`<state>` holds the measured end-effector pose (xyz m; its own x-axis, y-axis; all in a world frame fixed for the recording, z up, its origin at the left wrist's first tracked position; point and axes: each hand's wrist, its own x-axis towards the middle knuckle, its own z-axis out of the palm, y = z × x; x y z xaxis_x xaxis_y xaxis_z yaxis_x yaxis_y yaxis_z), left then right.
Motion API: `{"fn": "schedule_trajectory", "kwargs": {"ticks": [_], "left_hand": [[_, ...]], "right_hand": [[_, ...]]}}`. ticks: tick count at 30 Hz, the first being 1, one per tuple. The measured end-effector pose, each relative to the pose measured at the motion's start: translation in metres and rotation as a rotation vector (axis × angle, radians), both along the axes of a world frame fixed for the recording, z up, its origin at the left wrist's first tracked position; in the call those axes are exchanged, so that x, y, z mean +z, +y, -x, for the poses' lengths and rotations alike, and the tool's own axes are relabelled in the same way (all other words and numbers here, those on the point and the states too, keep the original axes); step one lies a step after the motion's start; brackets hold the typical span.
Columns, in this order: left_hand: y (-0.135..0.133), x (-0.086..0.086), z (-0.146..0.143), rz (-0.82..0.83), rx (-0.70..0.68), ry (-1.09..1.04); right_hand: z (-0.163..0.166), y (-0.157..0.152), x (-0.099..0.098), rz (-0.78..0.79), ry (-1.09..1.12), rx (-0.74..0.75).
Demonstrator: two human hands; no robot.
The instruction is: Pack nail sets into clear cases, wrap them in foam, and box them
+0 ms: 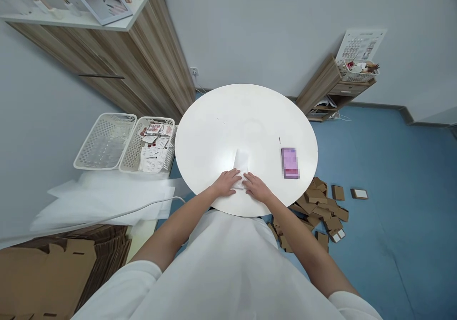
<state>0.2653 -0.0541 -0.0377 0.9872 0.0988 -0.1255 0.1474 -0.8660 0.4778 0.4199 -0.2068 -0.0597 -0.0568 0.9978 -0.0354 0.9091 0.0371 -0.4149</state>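
Observation:
A narrow, folded white sheet [242, 159] lies lengthwise near the front edge of the round white table, and it looks like thin packing foam. My left hand [227, 183] rests on its left side, fingers stretched out and lying flat over its near part. From the right, my right hand [257, 187] touches the same near part with its fingers spread. Both hands partly cover the sheet, so whether something is wrapped inside cannot be seen. To the right of my hands lies a blurred purple, box-like item [290, 163].
Left of the round table [246, 105] stand a white basket [105, 141] and another basket [130, 155] of printed cards. White foam sheets [107, 196] and flat cardboard [46, 277] lie below them. Small brown boxes [317, 205] are piled on the floor at right.

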Motion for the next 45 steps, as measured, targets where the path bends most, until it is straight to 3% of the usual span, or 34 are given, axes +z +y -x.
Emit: {"fn": "schedule_trajectory", "kwargs": {"ticks": [8, 14, 20, 24, 27, 31, 36, 41, 45], "left_hand": [[-0.001, -0.002, -0.014, 0.021, 0.051, -0.025], [-0.013, 0.013, 0.001, 0.157, 0.062, -0.001], [-0.030, 0.019, 0.025, 0.340, 0.229, 0.113], [-0.030, 0.015, 0.019, 0.314, 0.359, 0.074], [-0.027, 0.011, 0.012, 0.284, 0.430, 0.050], [-0.024, 0.007, 0.010, 0.369, 0.555, 0.066], [-0.019, -0.002, 0.011, 0.580, 0.632, 0.020], [-0.015, -0.013, 0.006, 0.589, 0.740, 0.025], [-0.012, -0.017, 0.001, 0.538, 0.788, 0.082]], "right_hand": [[-0.006, 0.019, 0.008, 0.014, -0.037, 0.040], [0.014, -0.005, 0.020, -0.009, 0.163, 0.012], [0.039, -0.027, 0.020, 0.068, 0.426, -0.233], [0.035, -0.015, 0.023, 0.172, 0.585, -0.369], [0.029, -0.006, 0.023, 0.226, 0.676, -0.380], [0.026, -0.001, 0.013, 0.151, 0.634, -0.408], [0.026, 0.005, 0.002, 0.163, 0.629, -0.565], [0.027, 0.009, -0.002, 0.177, 0.647, -0.703], [0.037, 0.007, -0.007, 0.027, 0.604, -0.804]]}}
